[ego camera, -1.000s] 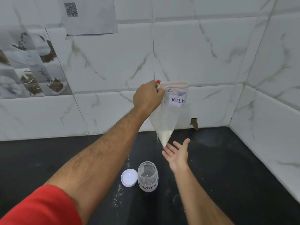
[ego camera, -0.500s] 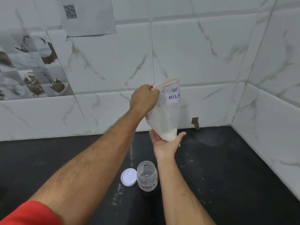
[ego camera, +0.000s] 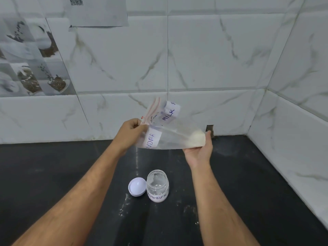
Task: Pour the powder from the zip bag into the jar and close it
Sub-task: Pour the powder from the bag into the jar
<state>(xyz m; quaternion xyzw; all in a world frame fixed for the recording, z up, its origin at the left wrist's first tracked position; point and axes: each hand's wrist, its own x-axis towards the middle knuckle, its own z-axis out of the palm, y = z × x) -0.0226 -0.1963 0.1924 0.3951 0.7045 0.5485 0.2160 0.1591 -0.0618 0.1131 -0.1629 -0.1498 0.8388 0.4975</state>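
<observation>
A clear zip bag [ego camera: 170, 132] labelled "MILK POWDER" lies almost level in the air above the counter, its white powder gathered at the right end. My left hand [ego camera: 130, 133] pinches the bag's zip corner on the left. My right hand [ego camera: 200, 150] cups the powder end from below, thumb up against it. Below them an open clear jar [ego camera: 157, 185] with a "POWDER" label stands upright on the black counter [ego camera: 248, 174]. Its white lid [ego camera: 137, 186] lies upturned, touching the jar's left side.
White marble-look tiled walls close the counter at the back and on the right, meeting in a corner [ego camera: 248, 134]. Thin traces of spilled powder [ego camera: 124, 206] dust the counter in front of the lid. A sheet with a QR code [ego camera: 97, 11] hangs on the wall.
The bag hung point-down from my left hand; my right hand came up under its powder end and swung it rightward, so the bag now lies nearly level and lower.
</observation>
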